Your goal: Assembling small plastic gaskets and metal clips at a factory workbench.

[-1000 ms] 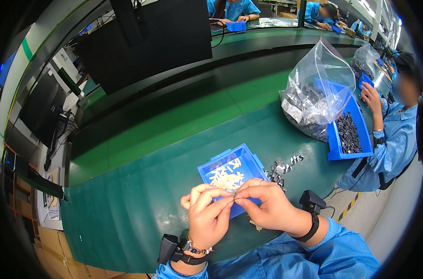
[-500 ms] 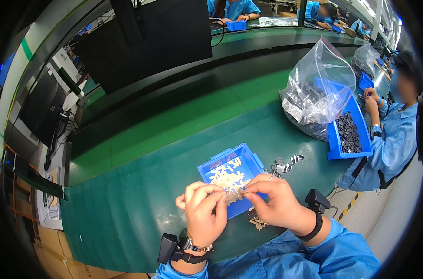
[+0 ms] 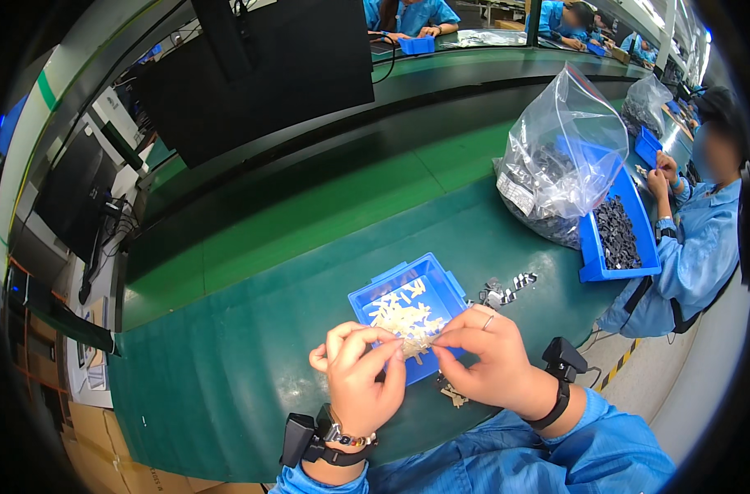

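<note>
Over the near part of a small blue bin [image 3: 360, 298], both my hands are pinched with their fingertips close together. The bin holds a loose heap of small cream-coloured strip-like pieces [image 3: 399, 314]. My left hand [image 3: 365, 370] has thumb and forefinger pressed together at the bin's near left. Opposite it, my right hand [image 3: 492, 358] pinches in the same way. Whatever small thing sits between the fingertips is too small to make out against the pale heap. Just below the bin, partly behind my right hand, lies a little pile of tan and dark pieces [image 3: 452, 393].
Small black and silver parts [image 3: 507, 290] lie on the green table [image 3: 226, 370] right of the bin. Further right stand a clear plastic bag [image 3: 548, 177] of dark parts and a long blue bin [image 3: 589, 262] of black pieces. A co-worker [image 3: 696, 239] sits at the right.
My right hand's fingers have shifted slightly, with the wrist tilted a little differently. Both hands remain pinched over the bin. The co-worker's hands on the right have moved slightly.
</note>
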Motion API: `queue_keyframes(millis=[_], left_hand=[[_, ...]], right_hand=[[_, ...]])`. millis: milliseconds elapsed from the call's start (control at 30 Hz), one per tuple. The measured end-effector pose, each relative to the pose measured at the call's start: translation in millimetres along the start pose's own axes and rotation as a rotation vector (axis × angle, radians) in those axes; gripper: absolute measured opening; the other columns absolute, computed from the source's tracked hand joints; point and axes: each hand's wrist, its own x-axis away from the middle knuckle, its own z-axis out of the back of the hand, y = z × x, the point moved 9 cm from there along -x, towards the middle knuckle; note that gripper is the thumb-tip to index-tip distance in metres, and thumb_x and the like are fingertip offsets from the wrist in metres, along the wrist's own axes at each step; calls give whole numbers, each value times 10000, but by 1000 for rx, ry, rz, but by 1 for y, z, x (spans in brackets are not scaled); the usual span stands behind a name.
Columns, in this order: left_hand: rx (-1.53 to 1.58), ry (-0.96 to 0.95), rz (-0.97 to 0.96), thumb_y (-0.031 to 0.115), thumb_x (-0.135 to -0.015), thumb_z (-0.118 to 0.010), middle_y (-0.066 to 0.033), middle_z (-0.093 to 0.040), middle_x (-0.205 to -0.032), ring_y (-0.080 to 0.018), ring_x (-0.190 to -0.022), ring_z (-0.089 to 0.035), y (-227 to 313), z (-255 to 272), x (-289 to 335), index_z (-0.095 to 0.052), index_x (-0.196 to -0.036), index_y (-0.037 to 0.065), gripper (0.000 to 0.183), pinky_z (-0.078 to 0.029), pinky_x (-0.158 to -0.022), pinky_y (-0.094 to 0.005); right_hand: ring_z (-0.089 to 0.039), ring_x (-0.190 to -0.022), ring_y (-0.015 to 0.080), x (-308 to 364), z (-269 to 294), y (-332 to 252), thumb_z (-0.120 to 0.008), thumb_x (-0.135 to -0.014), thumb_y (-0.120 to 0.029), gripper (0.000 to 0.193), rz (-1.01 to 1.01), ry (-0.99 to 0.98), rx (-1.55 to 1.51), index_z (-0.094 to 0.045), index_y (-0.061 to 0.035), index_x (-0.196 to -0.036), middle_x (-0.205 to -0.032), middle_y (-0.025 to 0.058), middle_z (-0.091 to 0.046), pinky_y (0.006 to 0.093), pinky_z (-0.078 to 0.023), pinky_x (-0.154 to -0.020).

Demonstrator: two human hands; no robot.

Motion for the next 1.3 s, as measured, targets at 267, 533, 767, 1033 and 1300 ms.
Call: queue_keyframes(millis=[267,533,767,1033,1300], left_hand=[[223,-82,-100,123,-716,-701,-35,-686,-992,-256,-1011,-526,18,5,-1,-744,-909,57,209,-283,-896,-393],[293,-78,-96,121,-697,-710,-10,-685,-1009,-248,-1016,-532,17,6,-2,-750,-889,72,202,-266,-903,-399],[223,-131,-148,98,-667,-708,-20,-686,-964,-261,-1000,-536,26,-2,-3,-744,-852,87,189,-290,-896,-400],[176,-13,-69,31,-648,-691,-25,-674,-930,-265,-989,-558,15,7,-3,-710,-833,85,194,-302,-889,-403],[157,19,1,-24,-678,-652,-35,-674,-907,-249,-966,-581,7,3,-2,-695,-814,65,168,-332,-874,-374]], right_hand=[[-621,-718,219,3,-9,-22,-767,-695,-11,192,155,-3,124,-719,-65,-872,-862,34,-657,328,-515,-626],[-633,-739,238,3,-3,1,-753,-775,-19,131,-59,-24,-139,-720,-37,-901,-847,74,-670,327,-507,-692],[-633,-795,259,13,-3,8,-718,-797,12,89,-153,-133,-175,-670,-22,-865,-852,95,-665,340,-501,-729],[-640,-866,281,35,67,60,-716,-753,40,388,-195,136,193,-621,-28,-1123,-927,116,-663,366,-506,-783],[-622,-853,324,47,45,76,-664,-761,34,510,-223,-117,459,-563,-45,-1254,-906,98,-661,416,-507,-760]])
